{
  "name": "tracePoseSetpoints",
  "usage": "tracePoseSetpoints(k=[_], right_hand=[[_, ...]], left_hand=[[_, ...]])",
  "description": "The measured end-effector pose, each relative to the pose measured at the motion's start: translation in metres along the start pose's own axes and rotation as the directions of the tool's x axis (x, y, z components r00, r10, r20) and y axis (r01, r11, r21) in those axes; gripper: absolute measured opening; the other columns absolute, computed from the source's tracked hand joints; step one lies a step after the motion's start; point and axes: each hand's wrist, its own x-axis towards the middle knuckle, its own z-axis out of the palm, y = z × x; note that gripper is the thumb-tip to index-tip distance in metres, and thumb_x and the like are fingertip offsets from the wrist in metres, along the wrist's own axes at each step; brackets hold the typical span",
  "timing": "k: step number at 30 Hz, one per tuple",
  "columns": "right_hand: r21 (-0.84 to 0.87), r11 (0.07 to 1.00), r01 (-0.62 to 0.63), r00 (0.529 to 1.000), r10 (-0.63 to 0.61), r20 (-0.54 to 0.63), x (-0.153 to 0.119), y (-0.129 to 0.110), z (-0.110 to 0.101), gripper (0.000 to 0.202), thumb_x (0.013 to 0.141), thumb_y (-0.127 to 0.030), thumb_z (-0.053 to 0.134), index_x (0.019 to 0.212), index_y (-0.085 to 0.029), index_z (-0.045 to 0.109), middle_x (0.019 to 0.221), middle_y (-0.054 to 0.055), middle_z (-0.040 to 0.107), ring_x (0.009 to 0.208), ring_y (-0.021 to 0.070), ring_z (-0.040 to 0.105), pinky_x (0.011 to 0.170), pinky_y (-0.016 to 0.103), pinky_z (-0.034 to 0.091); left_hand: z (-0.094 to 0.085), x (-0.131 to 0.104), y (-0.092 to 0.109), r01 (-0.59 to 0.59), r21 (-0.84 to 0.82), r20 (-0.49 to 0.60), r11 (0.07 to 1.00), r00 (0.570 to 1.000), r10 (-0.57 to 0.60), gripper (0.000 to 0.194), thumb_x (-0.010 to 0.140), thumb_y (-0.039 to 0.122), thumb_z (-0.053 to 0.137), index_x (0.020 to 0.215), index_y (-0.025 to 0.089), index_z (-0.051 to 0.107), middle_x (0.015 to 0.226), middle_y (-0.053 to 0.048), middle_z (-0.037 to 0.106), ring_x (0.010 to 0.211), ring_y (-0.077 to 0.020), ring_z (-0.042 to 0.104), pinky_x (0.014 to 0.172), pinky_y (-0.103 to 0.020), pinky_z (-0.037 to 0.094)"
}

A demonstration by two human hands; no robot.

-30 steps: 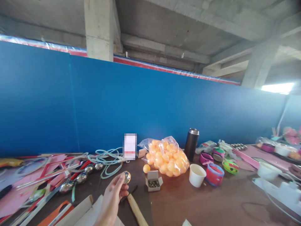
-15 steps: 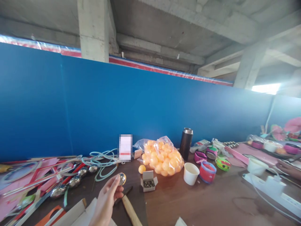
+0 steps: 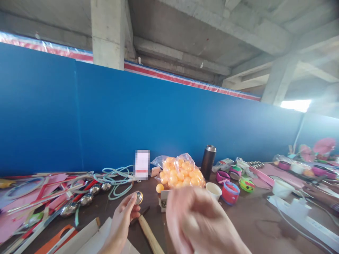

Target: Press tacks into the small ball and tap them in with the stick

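My left hand (image 3: 124, 216) pinches a shiny silver ball (image 3: 138, 198) between thumb and fingers, left of centre above the table. My right hand (image 3: 194, 218) is raised at the lower middle, smeared by motion; I cannot make out its fingers or anything in them. Behind it, partly covered, stands a small open cardboard box (image 3: 163, 201) with small dark metal pieces inside. A hammer (image 3: 149, 233) with a wooden handle lies between my hands. An orange ball (image 3: 159, 188) rests beside a clear bag of orange balls (image 3: 174, 173).
Right of the bag stand a black thermos (image 3: 208, 162), a white paper cup (image 3: 214, 190) and colourful wristbands (image 3: 230, 193). A white power strip (image 3: 293, 211) lies at the right. On the left are silver balls (image 3: 87, 199), pale blue tubing (image 3: 116, 176) and sticks. A blue partition (image 3: 159, 109) rises behind.
My right hand has come into view at the lower middle, in front of the small box and part of the bag. My left hand keeps the silver ball in nearly the same place.
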Motion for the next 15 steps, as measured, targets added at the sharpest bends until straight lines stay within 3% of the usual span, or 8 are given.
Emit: tracePoseSetpoints(k=[1, 3, 4, 6, 8, 11, 15], right_hand=[[-0.200, 0.972, -0.122, 0.977, 0.082, -0.198, 0.011, -0.004, -0.009, 0.011, 0.083, -0.031, 0.051, 0.089, -0.025, 0.059, 0.063, -0.005, 0.056, 0.045, 0.0063, 0.047, 0.043, 0.017, 0.037], [-0.514, 0.758, -0.402, 0.863, 0.126, -0.489, 0.024, -0.003, -0.033, 0.016, 0.081, -0.035, 0.053, 0.084, -0.020, 0.058, 0.062, -0.004, 0.056, 0.045, 0.0064, 0.045, 0.041, 0.017, 0.033], [-0.607, 0.607, -0.512, 0.818, 0.130, -0.560, 0.024, 0.002, -0.046, 0.019, 0.081, -0.036, 0.051, 0.078, -0.019, 0.058, 0.060, -0.003, 0.055, 0.046, 0.0074, 0.046, 0.042, 0.018, 0.033], [-0.731, 0.312, -0.607, 0.784, 0.083, -0.615, 0.014, 0.021, -0.072, 0.020, 0.079, -0.032, 0.052, 0.068, -0.017, 0.058, 0.062, -0.002, 0.057, 0.055, 0.0094, 0.051, 0.050, 0.019, 0.035], [-0.732, 0.084, -0.676, 0.736, 0.030, -0.676, -0.005, 0.046, -0.092, 0.017, 0.077, -0.027, 0.052, 0.064, -0.018, 0.058, 0.065, -0.001, 0.060, 0.061, 0.0114, 0.053, 0.055, 0.020, 0.035], [-0.678, -0.048, -0.733, 0.680, -0.050, -0.732, -0.030, 0.081, -0.108, 0.017, 0.080, -0.024, 0.047, 0.071, -0.021, 0.061, 0.071, -0.001, 0.063, 0.067, 0.0128, 0.056, 0.057, 0.020, 0.035], [-0.717, -0.123, -0.686, 0.727, -0.083, -0.681, -0.040, 0.105, -0.112, 0.015, 0.080, -0.024, 0.048, 0.079, -0.025, 0.062, 0.082, -0.001, 0.062, 0.075, 0.0125, 0.057, 0.061, 0.019, 0.035]], left_hand=[[0.001, -0.001, 0.001, -0.009, -0.008, -0.006, 1.000, 1.000, 0.009, 0.052, 0.060, 0.042, 0.068, 0.102, 0.012, 0.061, 0.079, -0.006, 0.066, 0.058, -0.0124, 0.058, 0.050, -0.022, 0.047], [0.002, -0.001, 0.003, -0.011, -0.020, -0.017, 1.000, 1.000, 0.011, 0.050, 0.059, 0.041, 0.068, 0.099, 0.012, 0.062, 0.078, -0.006, 0.066, 0.056, -0.0115, 0.057, 0.049, -0.022, 0.047], [0.002, -0.002, 0.003, -0.009, -0.022, -0.020, 1.000, 1.000, 0.009, 0.049, 0.059, 0.042, 0.068, 0.099, 0.012, 0.062, 0.078, -0.005, 0.066, 0.056, -0.0113, 0.057, 0.048, -0.021, 0.047], [0.001, -0.002, 0.003, -0.009, -0.017, -0.005, 1.000, 1.000, 0.009, 0.049, 0.060, 0.042, 0.067, 0.099, 0.013, 0.062, 0.078, -0.005, 0.065, 0.058, -0.0113, 0.058, 0.050, -0.021, 0.047], [0.001, -0.002, 0.003, -0.013, -0.007, 0.019, 1.000, 1.000, 0.013, 0.048, 0.062, 0.042, 0.066, 0.099, 0.013, 0.062, 0.078, -0.005, 0.065, 0.059, -0.0111, 0.058, 0.051, -0.021, 0.048], [0.001, 0.000, 0.001, -0.004, -0.010, 0.011, 1.000, 1.000, 0.004, 0.048, 0.061, 0.042, 0.067, 0.098, 0.012, 0.062, 0.078, -0.006, 0.065, 0.057, -0.0114, 0.057, 0.048, -0.022, 0.047], [0.001, 0.004, -0.002, -0.008, -0.018, -0.033, 1.000, 0.999, 0.007, 0.049, 0.057, 0.041, 0.070, 0.096, 0.012, 0.063, 0.076, -0.007, 0.065, 0.054, -0.0124, 0.057, 0.045, -0.023, 0.047]])
